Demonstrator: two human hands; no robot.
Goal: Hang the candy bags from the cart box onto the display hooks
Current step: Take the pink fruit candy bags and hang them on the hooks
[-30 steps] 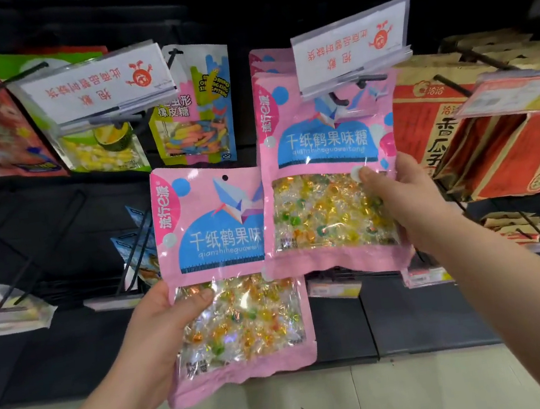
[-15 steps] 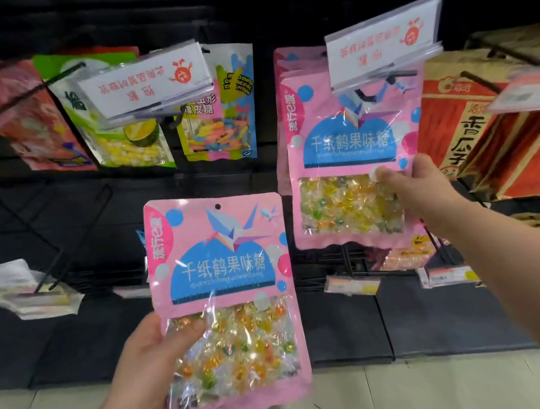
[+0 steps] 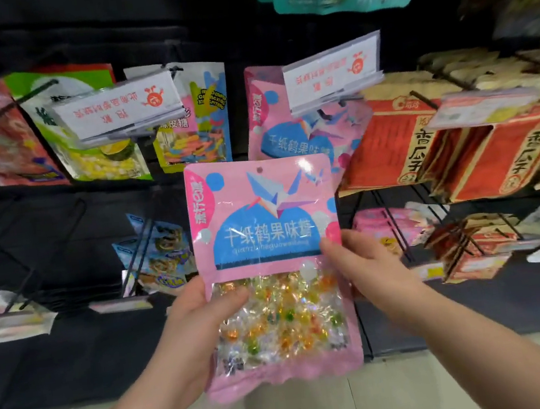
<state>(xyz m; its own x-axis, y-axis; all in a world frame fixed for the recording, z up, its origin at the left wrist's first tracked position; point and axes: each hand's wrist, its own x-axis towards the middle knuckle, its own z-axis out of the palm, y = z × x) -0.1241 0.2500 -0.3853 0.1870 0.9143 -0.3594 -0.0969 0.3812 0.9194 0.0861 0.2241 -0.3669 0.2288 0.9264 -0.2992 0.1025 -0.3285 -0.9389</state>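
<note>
Bright, even light from above puts white glare on the glossy candy bag (image 3: 266,235) and a faint shadow on the floor (image 3: 357,405) below it. Motion blur smears the right edge; the wide lens bows the sides.

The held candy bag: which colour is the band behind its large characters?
Blue, on the otherwise pink candy bag; it shows best in the head view.

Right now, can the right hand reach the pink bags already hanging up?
Probably yes. The right hand is below and a little right of the hanging pink bags, and the way up looks free. But it is pinching the candy bag together with the left hand, so it is busy.
</note>
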